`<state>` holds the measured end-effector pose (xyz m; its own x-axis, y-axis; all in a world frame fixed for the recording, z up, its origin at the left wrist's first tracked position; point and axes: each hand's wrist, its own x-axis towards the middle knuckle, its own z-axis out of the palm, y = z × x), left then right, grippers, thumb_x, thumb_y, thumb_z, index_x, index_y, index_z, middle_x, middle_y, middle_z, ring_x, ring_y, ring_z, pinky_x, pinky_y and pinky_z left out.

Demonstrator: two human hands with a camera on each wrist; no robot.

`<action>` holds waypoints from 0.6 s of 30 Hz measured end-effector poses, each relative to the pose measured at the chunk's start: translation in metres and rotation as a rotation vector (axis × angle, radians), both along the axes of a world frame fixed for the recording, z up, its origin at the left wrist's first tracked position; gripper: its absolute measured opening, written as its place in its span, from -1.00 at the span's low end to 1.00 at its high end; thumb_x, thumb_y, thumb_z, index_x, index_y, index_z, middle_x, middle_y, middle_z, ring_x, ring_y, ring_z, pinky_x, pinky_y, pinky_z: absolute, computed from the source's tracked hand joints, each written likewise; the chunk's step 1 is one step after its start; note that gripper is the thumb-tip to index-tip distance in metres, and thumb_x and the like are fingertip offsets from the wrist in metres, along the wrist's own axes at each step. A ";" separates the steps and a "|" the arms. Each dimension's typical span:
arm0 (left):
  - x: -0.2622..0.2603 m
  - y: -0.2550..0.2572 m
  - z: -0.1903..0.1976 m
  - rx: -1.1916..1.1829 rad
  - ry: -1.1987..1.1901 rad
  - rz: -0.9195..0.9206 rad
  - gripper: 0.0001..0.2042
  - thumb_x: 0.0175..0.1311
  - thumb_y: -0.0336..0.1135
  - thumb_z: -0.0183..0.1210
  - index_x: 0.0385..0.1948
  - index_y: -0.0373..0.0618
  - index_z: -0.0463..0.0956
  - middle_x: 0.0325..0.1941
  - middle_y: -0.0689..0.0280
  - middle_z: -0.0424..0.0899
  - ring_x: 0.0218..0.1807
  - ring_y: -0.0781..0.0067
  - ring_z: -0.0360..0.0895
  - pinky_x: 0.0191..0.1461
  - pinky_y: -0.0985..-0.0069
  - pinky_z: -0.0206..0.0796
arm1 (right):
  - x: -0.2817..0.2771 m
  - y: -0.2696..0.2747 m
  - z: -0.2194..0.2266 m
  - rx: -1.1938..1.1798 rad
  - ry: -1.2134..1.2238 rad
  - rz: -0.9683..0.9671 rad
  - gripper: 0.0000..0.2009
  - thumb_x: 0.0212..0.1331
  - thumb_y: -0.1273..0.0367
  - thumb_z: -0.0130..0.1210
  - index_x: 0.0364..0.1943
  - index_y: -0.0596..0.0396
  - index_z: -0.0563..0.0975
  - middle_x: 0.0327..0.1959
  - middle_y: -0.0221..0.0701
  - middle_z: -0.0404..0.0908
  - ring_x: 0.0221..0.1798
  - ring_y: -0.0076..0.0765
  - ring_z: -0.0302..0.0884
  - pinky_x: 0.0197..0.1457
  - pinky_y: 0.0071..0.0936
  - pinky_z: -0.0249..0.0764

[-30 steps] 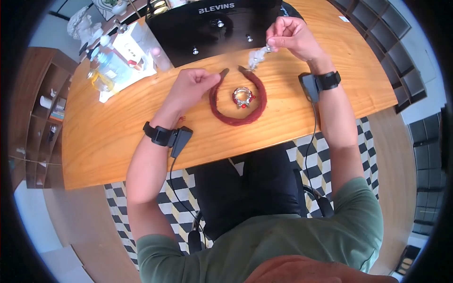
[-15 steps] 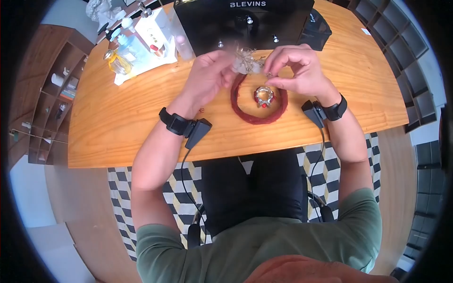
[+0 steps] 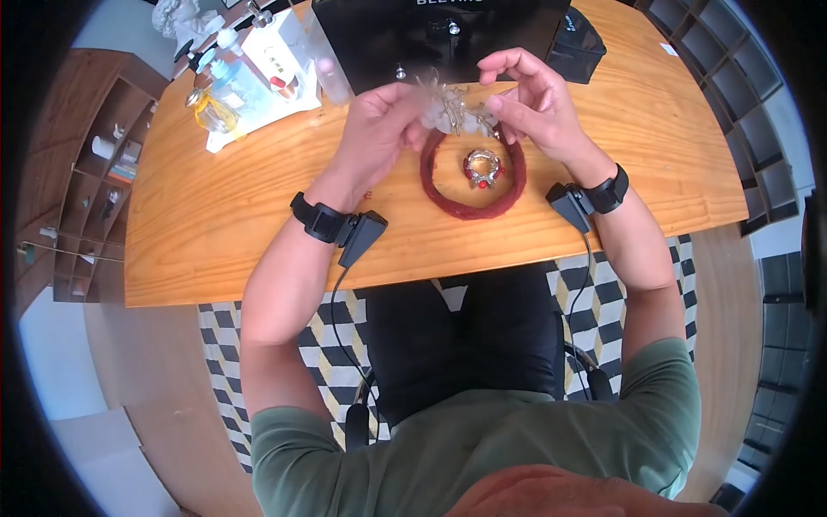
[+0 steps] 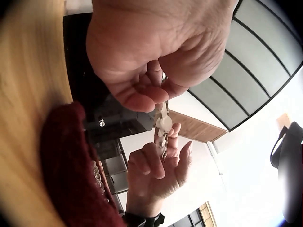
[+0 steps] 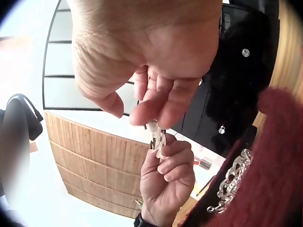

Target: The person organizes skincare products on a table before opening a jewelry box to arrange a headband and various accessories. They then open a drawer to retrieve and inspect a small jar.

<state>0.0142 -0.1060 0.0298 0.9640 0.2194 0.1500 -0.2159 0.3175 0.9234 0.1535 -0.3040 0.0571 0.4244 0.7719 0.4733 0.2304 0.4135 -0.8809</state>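
Observation:
Between both hands, above the table's far side, is a hair ornament [image 3: 457,116] with white petals and thin gold sprigs. My left hand [image 3: 379,129] pinches its left end between thumb and fingers, as the left wrist view confirms. At its right end, my right hand [image 3: 544,112] touches it with the fingertips [image 5: 143,115], the thumb standing apart from them. Below lies a dark red fuzzy headband [image 3: 469,211], its far part hidden behind the ornament. Within its curve sits a silver bracelet [image 3: 483,183] with red beads.
A black box [image 3: 370,39] with small clear knobs stands at the table's back, a smaller black case [image 3: 575,52] to its right. Several bottles, among them a blue pump bottle [image 3: 233,84], stand on a white tray [image 3: 226,142] at the left.
My left hand has come over from the headband's left end and taken hold of the hair ornament. The ornament has turned sideways between the hands, and the right thumb and fingers have parted.

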 end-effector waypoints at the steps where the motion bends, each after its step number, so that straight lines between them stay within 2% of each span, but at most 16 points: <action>1: 0.000 0.001 0.000 0.029 0.009 0.000 -0.88 0.46 -0.36 0.16 -0.22 -0.22 0.58 -0.36 0.35 0.65 -0.50 0.67 0.42 -0.43 0.63 0.33 | 0.001 0.000 -0.002 0.001 0.000 0.000 -0.69 0.24 0.46 0.26 0.03 0.17 0.50 -0.14 -0.44 0.57 -0.56 -0.70 0.48 -0.54 -0.71 0.36; 3: -0.001 -0.001 -0.001 0.065 0.023 0.003 -0.87 0.46 -0.36 0.17 -0.23 -0.22 0.58 -0.37 0.35 0.65 -0.49 0.66 0.43 -0.43 0.63 0.33 | 0.005 0.001 -0.005 -0.163 -0.041 0.000 -0.74 0.24 0.43 0.28 -0.02 0.16 0.53 -0.21 -0.46 0.62 -0.59 -0.73 0.45 -0.58 -0.72 0.32; 4: -0.002 -0.002 -0.001 0.098 0.039 0.005 -0.87 0.45 -0.36 0.18 -0.24 -0.23 0.59 -0.38 0.34 0.65 -0.49 0.66 0.43 -0.42 0.64 0.33 | 0.006 0.002 -0.005 -0.162 -0.042 0.000 -0.74 0.24 0.43 0.28 -0.02 0.16 0.53 -0.21 -0.46 0.62 -0.59 -0.73 0.45 -0.58 -0.72 0.32; 6: 0.000 -0.003 -0.001 0.107 0.034 0.023 -0.87 0.41 -0.35 0.21 -0.26 -0.23 0.61 -0.44 0.36 0.64 -0.51 0.64 0.46 -0.40 0.63 0.34 | 0.005 0.002 -0.004 -0.368 -0.009 0.147 -0.78 0.25 0.41 0.29 -0.09 0.17 0.56 -0.32 -0.49 0.66 -0.61 -0.75 0.43 -0.61 -0.71 0.30; 7: 0.000 -0.005 -0.001 0.116 0.029 0.041 -0.86 0.37 -0.35 0.25 -0.29 -0.24 0.63 -0.49 0.37 0.63 -0.52 0.62 0.48 -0.38 0.62 0.35 | 0.004 0.004 -0.010 -0.347 0.013 0.154 -0.83 0.26 0.40 0.29 -0.16 0.16 0.58 -0.43 -0.51 0.67 -0.62 -0.75 0.44 -0.60 -0.73 0.31; 11: -0.001 -0.006 0.003 0.155 0.053 0.062 -0.84 0.37 -0.33 0.26 -0.30 -0.25 0.64 -0.48 0.37 0.64 -0.52 0.63 0.48 -0.38 0.62 0.34 | 0.005 0.005 -0.010 -0.404 0.030 0.201 -0.87 0.27 0.41 0.27 -0.20 0.15 0.59 -0.45 -0.51 0.67 -0.61 -0.73 0.48 -0.58 -0.73 0.36; 13: 0.000 -0.004 -0.001 0.130 0.025 0.005 -0.85 0.37 -0.32 0.27 -0.28 -0.23 0.65 -0.46 0.37 0.65 -0.50 0.65 0.49 -0.37 0.63 0.34 | 0.007 0.004 -0.008 -0.454 0.069 0.254 -0.87 0.25 0.55 0.26 -0.20 0.17 0.54 -0.33 -0.52 0.61 -0.56 -0.74 0.56 -0.52 -0.78 0.45; 14: -0.001 -0.002 -0.003 0.131 0.024 0.002 -0.85 0.37 -0.32 0.27 -0.28 -0.23 0.65 -0.46 0.37 0.65 -0.50 0.65 0.49 -0.37 0.63 0.34 | 0.008 0.003 -0.008 -0.453 0.068 0.251 -0.87 0.25 0.55 0.26 -0.20 0.17 0.54 -0.33 -0.52 0.61 -0.56 -0.74 0.56 -0.52 -0.78 0.45; 16: -0.002 -0.002 -0.002 0.156 0.016 -0.059 -0.86 0.38 -0.39 0.25 -0.15 -0.26 0.62 -0.35 0.31 0.68 -0.44 0.61 0.52 -0.36 0.63 0.40 | 0.010 0.003 -0.009 -0.416 0.113 0.271 -0.88 0.25 0.54 0.26 -0.23 0.17 0.53 -0.35 -0.50 0.63 -0.51 -0.68 0.63 -0.49 -0.77 0.52; 18: -0.001 -0.001 -0.003 0.155 0.013 -0.068 -0.85 0.38 -0.40 0.26 -0.14 -0.26 0.62 -0.35 0.31 0.68 -0.44 0.61 0.53 -0.36 0.63 0.41 | 0.009 0.003 -0.009 -0.411 0.108 0.269 -0.88 0.25 0.54 0.26 -0.24 0.16 0.52 -0.35 -0.49 0.64 -0.50 -0.66 0.65 -0.48 -0.77 0.53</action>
<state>0.0127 -0.1068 0.0270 0.9779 0.1289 0.1648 -0.1869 0.1842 0.9650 0.1625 -0.3008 0.0486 0.2140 0.9742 0.0715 0.0620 0.0595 -0.9963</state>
